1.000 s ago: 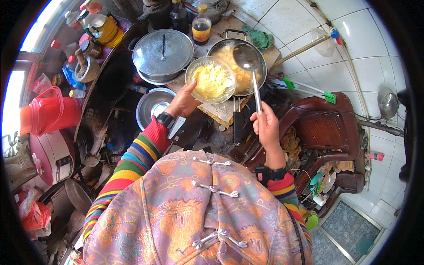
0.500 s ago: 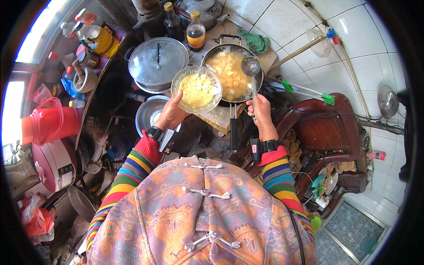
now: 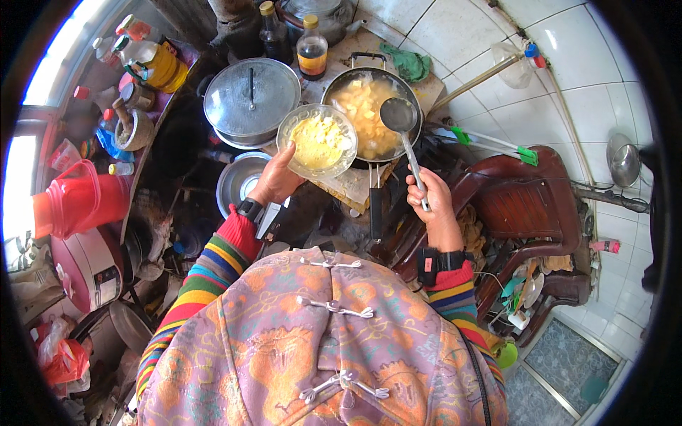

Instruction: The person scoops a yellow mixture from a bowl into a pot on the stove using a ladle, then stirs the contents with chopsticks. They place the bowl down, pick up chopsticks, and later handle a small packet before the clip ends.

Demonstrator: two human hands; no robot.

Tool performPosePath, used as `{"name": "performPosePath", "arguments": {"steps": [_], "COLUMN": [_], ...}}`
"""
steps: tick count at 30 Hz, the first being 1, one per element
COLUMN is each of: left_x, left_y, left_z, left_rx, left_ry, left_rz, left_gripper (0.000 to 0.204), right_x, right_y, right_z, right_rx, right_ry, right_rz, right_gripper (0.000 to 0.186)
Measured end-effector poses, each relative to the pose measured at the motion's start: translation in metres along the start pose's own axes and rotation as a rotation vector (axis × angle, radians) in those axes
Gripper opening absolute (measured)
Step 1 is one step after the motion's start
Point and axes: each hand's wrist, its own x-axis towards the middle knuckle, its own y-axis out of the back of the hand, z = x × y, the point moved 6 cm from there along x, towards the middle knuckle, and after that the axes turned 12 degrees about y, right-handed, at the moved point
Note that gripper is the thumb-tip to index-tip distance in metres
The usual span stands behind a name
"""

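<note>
Glass bowl (image 3: 312,169) heaped with yellow and whitish food (image 3: 317,142) is sitting in the left hand (image 3: 277,183), whose fingers are holding its near side, thumb (image 3: 288,152) lying at the rim. The right hand (image 3: 437,201) is gripping a metal ladle (image 3: 399,116) by its handle, fingers wrapping closely around it. The ladle's head is hanging over the right part of a pan (image 3: 408,86), where pale chunks (image 3: 362,105) are lying in liquid. A lidded pot (image 3: 273,99) is standing left of the pan; a green cloth (image 3: 410,64) is lying on the bench (image 3: 366,44).
</note>
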Motion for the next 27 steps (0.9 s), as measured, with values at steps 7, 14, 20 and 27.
{"name": "performPosePath", "arguments": {"steps": [7,14,20,27], "left_x": [0.011,0.006,-0.028,-0.074], "left_y": [0.002,0.005,0.004,0.024], "left_z": [-0.005,-0.008,0.002,0.017], "left_rx": [-0.048,-0.042,-0.079,-0.091], "left_ry": [0.025,0.064,0.009,-0.067], "left_rz": [-0.060,-0.115,-0.098,-0.100], "left_gripper": [0.061,0.067,0.056,0.057], "right_x": [-0.058,-0.090,-0.105,-0.112], "right_y": [-0.038,-0.078,-0.104,-0.163], "right_z": [-0.010,0.010,0.018,0.022], "right_rx": [-0.044,-0.209,-0.701,-1.462], "right_ry": [0.001,0.035,0.292,1.007], "right_rz": [-0.121,-0.151,-0.214,-0.375], "right_gripper": [0.028,0.033,0.035,0.037]}}
